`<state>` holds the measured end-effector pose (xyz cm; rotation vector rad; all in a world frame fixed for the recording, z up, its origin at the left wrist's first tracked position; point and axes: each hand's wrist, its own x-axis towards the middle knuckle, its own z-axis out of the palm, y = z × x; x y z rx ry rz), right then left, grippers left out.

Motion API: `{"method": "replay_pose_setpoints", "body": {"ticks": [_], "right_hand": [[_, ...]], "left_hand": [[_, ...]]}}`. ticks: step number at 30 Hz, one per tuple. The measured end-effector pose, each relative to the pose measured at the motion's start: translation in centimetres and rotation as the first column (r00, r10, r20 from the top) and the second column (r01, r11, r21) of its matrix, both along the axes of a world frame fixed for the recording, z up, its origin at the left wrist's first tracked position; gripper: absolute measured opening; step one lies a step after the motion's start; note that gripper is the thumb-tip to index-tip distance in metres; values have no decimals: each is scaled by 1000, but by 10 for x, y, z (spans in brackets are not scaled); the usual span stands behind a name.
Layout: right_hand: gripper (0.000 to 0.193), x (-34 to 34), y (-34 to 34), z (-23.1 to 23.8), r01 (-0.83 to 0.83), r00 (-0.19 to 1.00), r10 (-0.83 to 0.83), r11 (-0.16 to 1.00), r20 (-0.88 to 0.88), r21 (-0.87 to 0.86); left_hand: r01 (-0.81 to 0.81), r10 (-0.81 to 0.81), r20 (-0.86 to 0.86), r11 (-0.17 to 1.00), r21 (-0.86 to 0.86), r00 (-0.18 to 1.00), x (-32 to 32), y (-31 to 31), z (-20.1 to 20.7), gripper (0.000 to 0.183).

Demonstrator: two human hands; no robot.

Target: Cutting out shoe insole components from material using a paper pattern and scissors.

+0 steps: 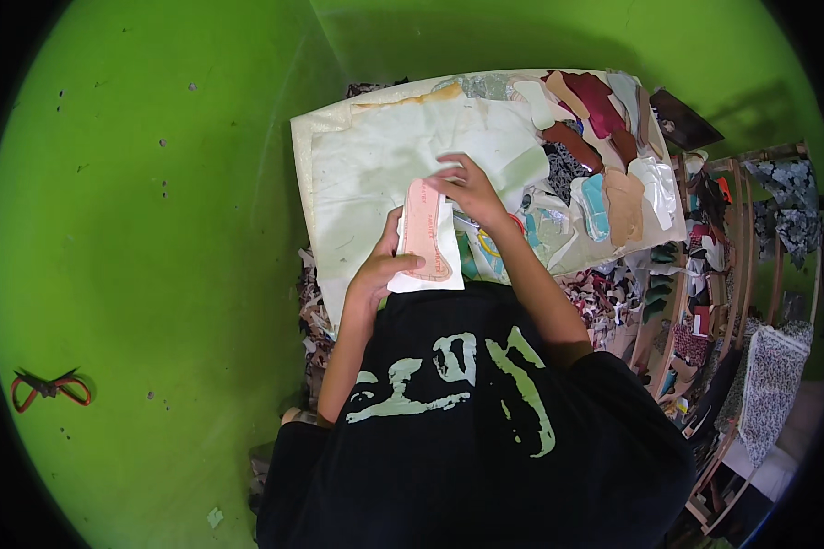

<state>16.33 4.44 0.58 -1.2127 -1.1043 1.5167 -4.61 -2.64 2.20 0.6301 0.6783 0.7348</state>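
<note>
My left hand (pixel 382 271) grips a white sheet (pixel 451 238) at its lower left, the thumb lying flat on top. On the sheet lies a pale pink, sole-shaped insole piece (pixel 422 224) with red print and a darker outline at its wide end. My right hand (pixel 471 194) is at the upper right of the piece, close to its narrow end. Its fingers are spread, slightly blurred, and no object shows between them; whether a fingertip touches the piece is hard to see. Both hands are above the near part of a pale-covered table (pixel 357 174).
Cut sole shapes, including a turquoise piece (pixel 595 207), a tan piece (pixel 623 209) and a maroon piece (pixel 599 105), crowd the table's right side. Fabric scraps (pixel 604 297) pile below its edge. A wooden rack (pixel 746 247) holds materials at right. Red-handled scissors (pixel 50 388) hang on the green wall.
</note>
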Motion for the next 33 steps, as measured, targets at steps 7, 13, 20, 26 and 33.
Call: {"method": "replay_pose_setpoints", "body": {"ticks": [7, 13, 20, 26, 33], "right_hand": [[43, 87, -90, -133, -118, 484, -66, 983, 872, 141], [46, 94, -93, -132, -136, 482, -83, 976, 872, 168], [54, 84, -77, -95, -107, 511, 243, 970, 825, -219], [64, 47, -92, 21, -273, 960, 238, 916, -148, -295], [96, 4, -113, 84, -403, 907, 362, 894, -213, -195]], "left_hand": [[-151, 150, 14, 986, 68, 989, 3, -9, -4, 106], [-223, 233, -67, 965, 137, 970, 2, -12, 9, 107], [-380, 423, -145, 890, 253, 894, 5, -4, 39, 106], [-567, 704, -192, 678, 469, 684, 6, 5, 59, 105], [-585, 849, -212, 494, 643, 484, 18, 3, 70, 104]]}}
